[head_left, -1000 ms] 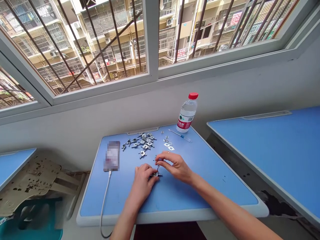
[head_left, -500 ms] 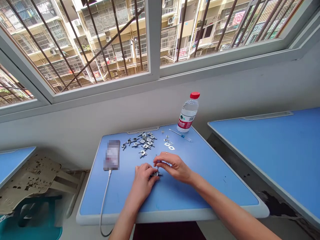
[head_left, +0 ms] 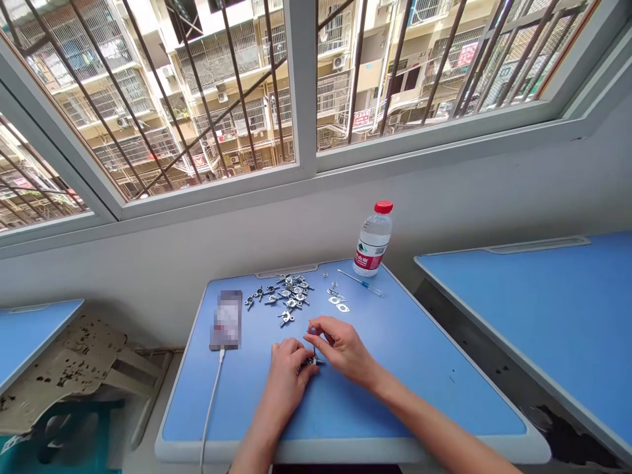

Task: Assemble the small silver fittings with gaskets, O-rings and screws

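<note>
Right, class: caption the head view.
Left hand holds small silver metal part; right hand grips slender upright tool above it.

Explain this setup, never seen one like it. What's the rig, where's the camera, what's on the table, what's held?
There's no machine here: a person works with two bare hands. The view comes from one camera worn on the head, looking forward and down, so the forearms enter from the bottom edge.

The left hand steadies a small metal part on the blue table. The right hand appears to pinch the top of a slim upright rod above that part; the fingers hide its upper end.

Farther back lie a pile of similar metal parts, two flat plates with holes and a slim tool with a blue section. A red-capped bottle stands behind. At left is a pixelated phone with a white cable.
</note>
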A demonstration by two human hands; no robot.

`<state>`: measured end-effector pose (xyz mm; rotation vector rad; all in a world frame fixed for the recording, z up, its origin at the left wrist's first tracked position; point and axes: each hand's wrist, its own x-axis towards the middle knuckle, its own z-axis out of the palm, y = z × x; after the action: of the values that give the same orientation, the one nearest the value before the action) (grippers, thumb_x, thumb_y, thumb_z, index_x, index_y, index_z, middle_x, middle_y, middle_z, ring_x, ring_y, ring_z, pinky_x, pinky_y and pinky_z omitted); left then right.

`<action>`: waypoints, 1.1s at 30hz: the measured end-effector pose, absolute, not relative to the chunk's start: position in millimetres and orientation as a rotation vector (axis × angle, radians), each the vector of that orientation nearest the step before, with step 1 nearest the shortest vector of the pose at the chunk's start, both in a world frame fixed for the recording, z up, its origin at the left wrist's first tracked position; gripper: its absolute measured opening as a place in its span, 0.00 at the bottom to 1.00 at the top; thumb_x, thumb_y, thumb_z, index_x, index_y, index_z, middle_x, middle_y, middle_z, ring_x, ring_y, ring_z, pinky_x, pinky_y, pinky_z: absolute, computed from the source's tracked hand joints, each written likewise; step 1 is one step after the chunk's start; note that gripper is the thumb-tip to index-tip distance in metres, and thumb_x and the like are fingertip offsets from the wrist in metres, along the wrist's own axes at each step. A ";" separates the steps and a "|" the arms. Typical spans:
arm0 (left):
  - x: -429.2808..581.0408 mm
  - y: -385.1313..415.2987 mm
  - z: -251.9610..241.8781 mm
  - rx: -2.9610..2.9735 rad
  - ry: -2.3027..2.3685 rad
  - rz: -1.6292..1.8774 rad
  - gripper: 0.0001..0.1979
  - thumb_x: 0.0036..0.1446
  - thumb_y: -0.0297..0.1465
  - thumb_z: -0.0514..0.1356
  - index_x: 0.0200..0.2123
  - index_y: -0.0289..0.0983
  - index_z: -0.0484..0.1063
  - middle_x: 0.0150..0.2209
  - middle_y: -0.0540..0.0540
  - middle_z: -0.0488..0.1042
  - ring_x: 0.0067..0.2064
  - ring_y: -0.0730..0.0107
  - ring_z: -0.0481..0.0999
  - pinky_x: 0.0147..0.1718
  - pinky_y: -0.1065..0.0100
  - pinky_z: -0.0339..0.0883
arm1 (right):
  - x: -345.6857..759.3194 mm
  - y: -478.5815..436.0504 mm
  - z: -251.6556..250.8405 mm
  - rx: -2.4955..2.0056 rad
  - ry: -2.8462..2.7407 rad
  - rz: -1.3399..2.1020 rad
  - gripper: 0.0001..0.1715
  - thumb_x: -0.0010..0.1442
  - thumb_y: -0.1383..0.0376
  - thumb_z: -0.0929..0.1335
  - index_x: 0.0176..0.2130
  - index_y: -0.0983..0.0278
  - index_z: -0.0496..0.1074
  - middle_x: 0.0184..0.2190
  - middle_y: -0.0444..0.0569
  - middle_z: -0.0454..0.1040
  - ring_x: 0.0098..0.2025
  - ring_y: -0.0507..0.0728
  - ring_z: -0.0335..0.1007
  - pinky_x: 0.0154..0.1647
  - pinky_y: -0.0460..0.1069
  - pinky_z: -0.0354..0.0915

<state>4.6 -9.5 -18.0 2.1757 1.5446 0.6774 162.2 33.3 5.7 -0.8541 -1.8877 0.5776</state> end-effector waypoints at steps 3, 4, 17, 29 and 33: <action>8.0 -12.1 -17.9 2.176 1.574 0.669 0.07 0.59 0.26 0.61 0.38 0.42 0.77 0.38 0.46 0.75 0.43 0.60 0.73 0.41 0.60 0.60 | 160.7 31.6 4.1 -0.886 -1.854 0.590 0.13 0.64 0.60 0.65 0.29 0.61 0.70 0.23 0.44 0.73 0.24 0.53 0.65 0.26 0.47 0.63; 8.5 -13.0 -17.8 2.174 1.584 0.668 0.06 0.59 0.26 0.61 0.37 0.42 0.77 0.37 0.46 0.75 0.42 0.60 0.74 0.41 0.60 0.61 | 161.7 31.3 3.8 -0.895 -1.838 0.598 0.14 0.64 0.59 0.65 0.29 0.61 0.70 0.24 0.45 0.73 0.24 0.52 0.65 0.25 0.47 0.63; -62.5 52.3 31.5 2.038 2.010 0.662 0.10 0.59 0.28 0.58 0.41 0.42 0.78 0.41 0.45 0.77 0.44 0.59 0.74 0.45 0.59 0.63 | 186.1 41.3 7.0 -0.919 -1.498 0.785 0.19 0.62 0.50 0.67 0.31 0.62 0.72 0.24 0.46 0.71 0.24 0.54 0.67 0.25 0.48 0.69; -38.3 79.6 16.2 1.977 1.974 0.466 0.11 0.58 0.26 0.59 0.42 0.41 0.78 0.43 0.44 0.76 0.45 0.61 0.75 0.45 0.66 0.64 | 194.7 45.4 9.1 -0.972 -1.415 0.769 0.16 0.62 0.52 0.67 0.33 0.62 0.71 0.24 0.46 0.73 0.24 0.54 0.67 0.24 0.48 0.69; -37.4 80.3 13.0 1.957 1.950 0.528 0.12 0.57 0.25 0.59 0.42 0.40 0.78 0.43 0.44 0.75 0.44 0.63 0.76 0.44 0.67 0.65 | 193.7 45.9 7.3 -0.969 -1.426 0.759 0.15 0.62 0.53 0.68 0.33 0.62 0.72 0.24 0.46 0.73 0.24 0.55 0.68 0.24 0.48 0.69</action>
<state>-37.4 80.3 13.0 1.9568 1.9496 0.5281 193.7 45.9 7.3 -0.9689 -1.4255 0.7590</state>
